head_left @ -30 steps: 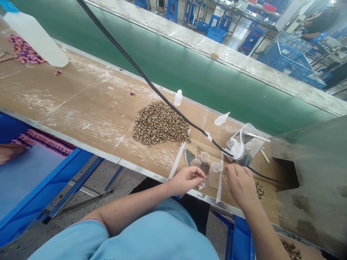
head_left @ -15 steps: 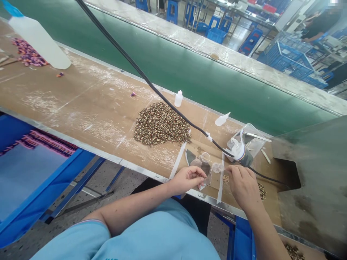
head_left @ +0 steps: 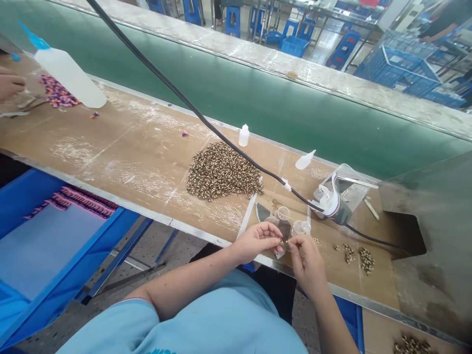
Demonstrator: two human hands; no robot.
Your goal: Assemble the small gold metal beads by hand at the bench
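Near the bench's front edge my left hand [head_left: 261, 239] is closed, its thumb and fingertips pinching a small brown piece [head_left: 281, 240] too tiny to tell its kind. My right hand [head_left: 309, 263] is right beside it, thumb and forefinger pinched together at that piece; what they hold, if anything, is too small to make out. Just behind both hands stand two small clear cups [head_left: 301, 227], [head_left: 282, 213]. A dark cloth-like sheet [head_left: 262, 212] lies under them. Left of these spreads a large pile of small brown-and-gold pieces [head_left: 224, 172].
Small groups of pieces [head_left: 366, 260] lie at right, near a clear plastic box [head_left: 356, 189]. Two small white bottles [head_left: 244, 136], [head_left: 306, 160] are at the back. A black cable [head_left: 206, 115] crosses above the bench. Another person's hand [head_left: 10, 83] shows at far left, near a large bottle [head_left: 72, 78].
My right hand has come left and toward me, from beside the clear cups to my left hand's fingertips. My left hand stays about in place. The view has shifted slightly; another person's hand appears at left.
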